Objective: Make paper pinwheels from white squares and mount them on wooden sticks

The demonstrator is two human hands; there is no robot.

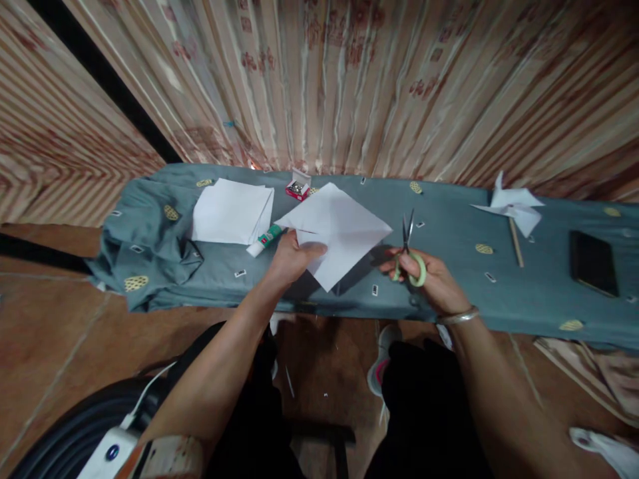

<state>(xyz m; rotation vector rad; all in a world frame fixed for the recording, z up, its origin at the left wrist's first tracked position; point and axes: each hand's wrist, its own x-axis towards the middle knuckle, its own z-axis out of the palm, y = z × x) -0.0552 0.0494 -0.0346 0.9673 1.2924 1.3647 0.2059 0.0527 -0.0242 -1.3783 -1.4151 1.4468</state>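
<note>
My left hand (295, 256) pinches a square white sheet of paper (344, 229) near its left corner, thumb on top. The sheet is turned like a diamond, and a slit runs inward from that corner beside my thumb. Right of the paper, my right hand (417, 269) holds scissors (408, 246) with pale green handles; the blades point away from me, slightly apart, and do not touch the sheet. A green-and-white glue stick (265, 241) lies just left of my left hand. Behind it rests a stack of white paper (232, 211).
A small open red box (298, 188) of metal pieces stands behind the sheet. To the right lie a paper pinwheel (516, 203) on a wooden stick (516, 243) and a dark phone (594, 263). Green patterned cloth (449, 226) covers the narrow table; a pleated curtain (349, 86) hangs behind.
</note>
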